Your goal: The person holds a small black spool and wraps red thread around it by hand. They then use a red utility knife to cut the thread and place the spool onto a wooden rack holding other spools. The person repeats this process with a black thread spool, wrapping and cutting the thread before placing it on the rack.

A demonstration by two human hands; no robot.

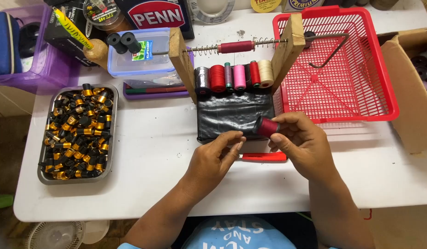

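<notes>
My right hand (302,143) holds a small red thread spool (267,126) with a black end, just above the front of a black pad (232,113). My left hand (213,161) is close beside it, thumb and fingertips pinched together near the spool; whether they grip thread I cannot tell. Under my hands lies a flat red tool (264,157) on the white table (153,143). Behind the pad a wooden frame (181,60) carries a metal rod with springs and a dark red spool (236,46). Several coloured thread spools (234,76) stand in a row below the rod.
A metal tray (41,173) full of small black and gold rings sits at the left. A red plastic basket (384,87) stands at the right, a cardboard box (414,92) beyond it. A clear lidded box (139,60), purple bin (61,69) and packages crowd the back.
</notes>
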